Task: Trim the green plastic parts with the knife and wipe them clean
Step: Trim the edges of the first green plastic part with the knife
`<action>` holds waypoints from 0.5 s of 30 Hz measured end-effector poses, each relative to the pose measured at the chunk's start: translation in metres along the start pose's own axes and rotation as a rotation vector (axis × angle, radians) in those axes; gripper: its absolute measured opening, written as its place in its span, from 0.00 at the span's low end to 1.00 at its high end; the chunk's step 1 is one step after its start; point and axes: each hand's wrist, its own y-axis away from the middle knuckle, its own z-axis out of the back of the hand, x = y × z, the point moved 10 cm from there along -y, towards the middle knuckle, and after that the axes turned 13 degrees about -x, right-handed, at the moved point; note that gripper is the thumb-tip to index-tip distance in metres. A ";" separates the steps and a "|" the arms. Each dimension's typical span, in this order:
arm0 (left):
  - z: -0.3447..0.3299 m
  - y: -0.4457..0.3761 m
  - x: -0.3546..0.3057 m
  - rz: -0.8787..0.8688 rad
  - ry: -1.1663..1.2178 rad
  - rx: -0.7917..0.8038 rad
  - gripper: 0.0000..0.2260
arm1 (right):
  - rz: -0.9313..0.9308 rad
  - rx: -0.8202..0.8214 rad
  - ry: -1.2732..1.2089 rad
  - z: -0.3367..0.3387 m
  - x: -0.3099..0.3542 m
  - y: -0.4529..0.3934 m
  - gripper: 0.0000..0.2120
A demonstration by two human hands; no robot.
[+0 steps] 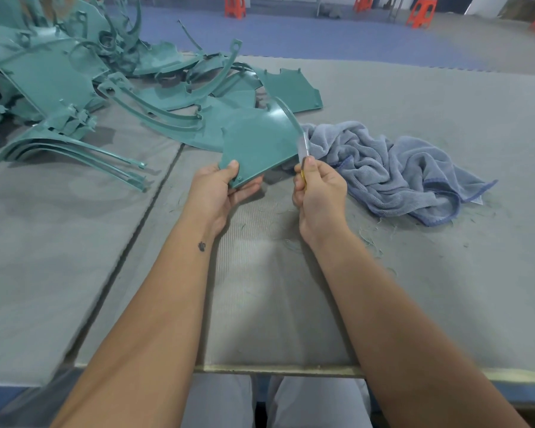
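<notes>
Left hand (221, 188) grips the near corner of a green plastic part (257, 140), thumb on top, fingers curled beneath — held above the tabletop (414, 273) middle. Right hand (317, 193) pinches a knife (303, 149), blade against the part's right edge. Blue towel (389, 171) lies just right; pile of green parts (74, 88) at far left corner.

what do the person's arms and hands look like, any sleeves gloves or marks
Both forearms are bare to the frame edge: no sleeves, gloves, watch or rings in view. The left hand and right hand have short, unpainted nails. A small dark tattoo-like mark sits on the left forearm near the wrist.
</notes>
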 end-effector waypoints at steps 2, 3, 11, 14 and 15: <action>0.000 -0.001 0.000 -0.006 -0.011 0.006 0.08 | 0.023 -0.098 -0.043 0.014 0.009 -0.005 0.15; 0.001 -0.002 0.000 -0.007 -0.007 0.005 0.08 | 0.033 -0.135 -0.053 0.021 0.013 -0.008 0.15; -0.004 -0.005 0.004 -0.037 -0.077 0.000 0.09 | 0.133 -0.060 0.110 0.022 0.031 -0.014 0.13; -0.006 -0.006 -0.001 -0.071 -0.028 -0.012 0.10 | 0.110 -0.064 0.254 0.021 0.025 -0.017 0.20; -0.007 -0.006 -0.002 -0.080 0.010 -0.013 0.10 | 0.118 -0.066 0.300 0.022 0.025 -0.018 0.22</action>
